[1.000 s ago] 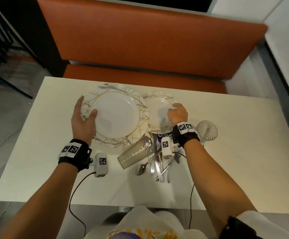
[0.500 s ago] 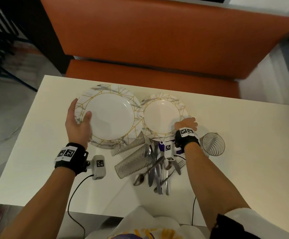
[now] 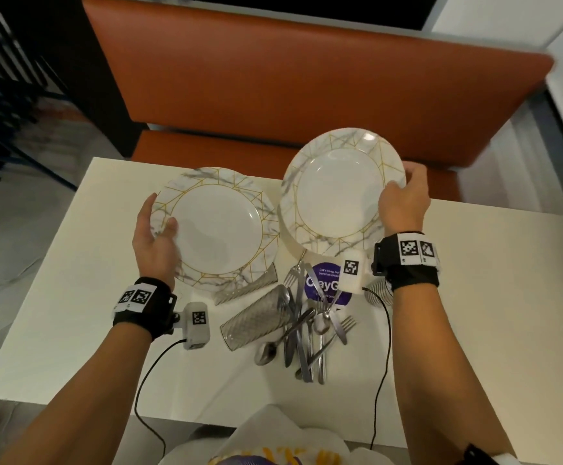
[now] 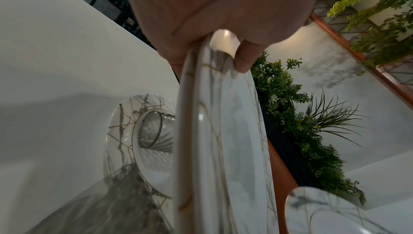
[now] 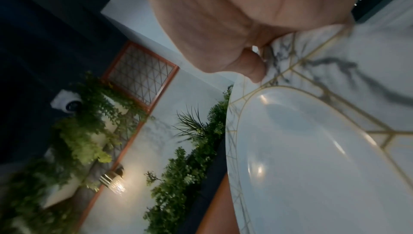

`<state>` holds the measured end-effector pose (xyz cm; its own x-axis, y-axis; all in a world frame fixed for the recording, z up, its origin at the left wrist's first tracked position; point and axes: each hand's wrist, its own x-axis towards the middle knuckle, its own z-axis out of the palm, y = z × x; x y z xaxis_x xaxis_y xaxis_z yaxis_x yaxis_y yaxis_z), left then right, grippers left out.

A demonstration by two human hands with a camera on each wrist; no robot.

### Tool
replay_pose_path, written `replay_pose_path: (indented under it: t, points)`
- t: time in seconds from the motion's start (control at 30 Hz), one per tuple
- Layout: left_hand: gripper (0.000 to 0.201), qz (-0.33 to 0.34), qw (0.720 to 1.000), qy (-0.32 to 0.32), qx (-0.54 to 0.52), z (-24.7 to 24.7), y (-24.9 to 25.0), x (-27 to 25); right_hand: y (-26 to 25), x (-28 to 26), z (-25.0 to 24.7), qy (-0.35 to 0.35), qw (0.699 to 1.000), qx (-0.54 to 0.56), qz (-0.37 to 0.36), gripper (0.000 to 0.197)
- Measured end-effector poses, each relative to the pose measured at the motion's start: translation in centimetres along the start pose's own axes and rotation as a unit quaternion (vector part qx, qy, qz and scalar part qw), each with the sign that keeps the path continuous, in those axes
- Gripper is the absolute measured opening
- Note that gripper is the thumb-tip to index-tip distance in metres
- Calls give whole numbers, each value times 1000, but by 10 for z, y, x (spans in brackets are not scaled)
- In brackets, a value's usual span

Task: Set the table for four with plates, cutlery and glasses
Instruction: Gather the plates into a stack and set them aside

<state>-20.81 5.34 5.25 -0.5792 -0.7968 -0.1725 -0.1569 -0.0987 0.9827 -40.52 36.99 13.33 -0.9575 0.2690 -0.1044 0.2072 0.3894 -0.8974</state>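
Two white marble-pattern plates with gold lines are in my hands. My left hand (image 3: 159, 213) grips the left rim of the larger plate (image 3: 218, 229), thumb on top; the left wrist view shows the same plate (image 4: 228, 140) edge-on and raised above another plate (image 4: 120, 128) lying on the table. My right hand (image 3: 404, 182) holds the right rim of the other plate (image 3: 337, 193), tilted and in the air over the table's far edge; the right wrist view shows this plate (image 5: 312, 149). A pile of cutlery (image 3: 307, 333) and a ribbed glass (image 3: 256, 320) on its side lie below the plates.
The white table (image 3: 72, 313) has bare surface at left and right. An orange bench (image 3: 307, 78) runs along its far side. A second glass (image 3: 246, 286) lies partly under the left plate, a third glass (image 3: 379, 292) under my right wrist. A purple sticker (image 3: 327, 286) shows beside the forks.
My right hand took the right-hand plate by its right rim and lifted it off the table, up and to the right. My left hand kept its grip on the larger plate.
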Motion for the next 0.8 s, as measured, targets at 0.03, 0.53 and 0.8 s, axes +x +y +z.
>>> replay_pose_path:
  t: [0.03,0.53,0.8]
  points:
    - [55,-11,1000,1,-12,1,-1,-1,-1,-2,0,-16,1000,19,0,37]
    - [43,-165,978,-24,-127,-31,-9,-10,50,-108,117,-231,969,-74,41,38]
    - [60,-59,997,-56,14,-88,-17,26,44,-165,182,-296,937,-186,-20,47]
